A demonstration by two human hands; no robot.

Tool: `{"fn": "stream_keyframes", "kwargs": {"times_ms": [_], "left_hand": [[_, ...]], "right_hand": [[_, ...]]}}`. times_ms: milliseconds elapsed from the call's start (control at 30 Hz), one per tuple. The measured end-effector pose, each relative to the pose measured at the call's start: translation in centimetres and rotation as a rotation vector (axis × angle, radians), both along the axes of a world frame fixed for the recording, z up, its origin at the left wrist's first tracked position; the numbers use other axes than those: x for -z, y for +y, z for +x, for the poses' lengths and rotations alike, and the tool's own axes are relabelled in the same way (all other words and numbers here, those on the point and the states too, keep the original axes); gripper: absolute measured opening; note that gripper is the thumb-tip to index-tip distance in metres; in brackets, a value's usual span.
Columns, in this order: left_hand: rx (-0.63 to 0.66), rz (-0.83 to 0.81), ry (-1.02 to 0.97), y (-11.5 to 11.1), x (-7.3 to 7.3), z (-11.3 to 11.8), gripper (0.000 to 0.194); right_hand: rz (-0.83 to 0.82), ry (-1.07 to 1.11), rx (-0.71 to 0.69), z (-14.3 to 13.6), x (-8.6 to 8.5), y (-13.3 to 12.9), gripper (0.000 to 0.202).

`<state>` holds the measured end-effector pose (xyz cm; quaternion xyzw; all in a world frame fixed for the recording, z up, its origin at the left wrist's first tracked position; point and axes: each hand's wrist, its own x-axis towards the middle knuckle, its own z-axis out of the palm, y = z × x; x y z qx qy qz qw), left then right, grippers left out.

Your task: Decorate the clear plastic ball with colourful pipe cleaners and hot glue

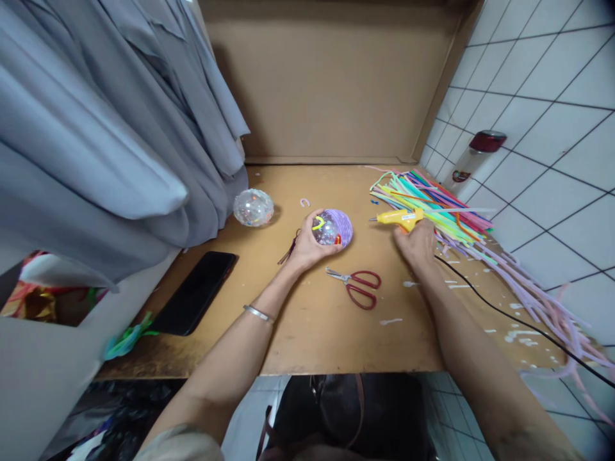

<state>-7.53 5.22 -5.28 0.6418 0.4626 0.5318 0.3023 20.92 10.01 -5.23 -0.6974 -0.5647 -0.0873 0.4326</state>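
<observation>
l hand (pixel 307 242) is wrapped round the purple ball (pixel 343 227), thumb on the near side, at a spot just beyond the scissors (pixel 346 279) & a bit l of them. ball is clear w/ specks on its l part, purple strands wound over its r part; a yellow curl (pixel 318 222) & a small red bit (pixel 337 239) show on it. r hand (pixel 419 243) is closed round the grip of the yellow glue gun (pixel 400 218), beyond & r of the scissors, nozzle twd the ball but apart from it. black cord (pixel 485 298) runs from near the r hand, off r of the scissors.

scissors lie on the desk (pixel 288 346), red handles, blades pointing l, slightly parted. clear ball (pixel 254 208) w/ specks sits farther back & l of the scissors; black phone (pixel 196 293) lies well l of them. pipe cleaners (pixel 423 198), mixed colours, are heaped back r of the scissors, w/ a red-lidded bottle (pixel 471 163) past them by the tiles. pale pink curl (pixel 304 199) lies back l of the scissors, dried white streaks (pixel 391 321) near r.
</observation>
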Motion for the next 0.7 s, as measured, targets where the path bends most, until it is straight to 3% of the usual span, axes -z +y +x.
{"fn": "stream_keyframes", "kwargs": {"times_ms": [167, 367, 433, 567, 633, 700], "left_hand": [[-0.018, -0.062, -0.048, -0.9, -1.5, 0.8, 0.091], [0.003, -0.097, -0.070, -1.3, -2.2, 1.0, 0.090], [0.002, -0.065, -0.063, -1.3, -2.1, 1.1, 0.090], [0.017, -0.034, -0.052, -1.3, -1.8, 1.4, 0.094], [0.034, -0.028, -0.049, -1.3, -1.5, 1.5, 0.095], [0.048, -0.017, -0.041, -1.2, -1.3, 1.6, 0.095]], "right_hand": [[-0.017, -0.116, 0.067, 1.5, 1.2, 0.5, 0.040], [0.002, -0.244, 0.055, 0.5, -0.8, -0.8, 0.050], [0.034, -0.162, -0.103, -0.7, -1.7, -1.6, 0.053], [-0.086, 0.196, -0.672, -4.7, -2.5, -3.6, 0.080], [-0.174, 0.315, -0.822, -6.6, -2.3, -4.7, 0.093], [-0.194, 0.370, -0.886, -7.9, -2.0, -5.6, 0.100]]}}
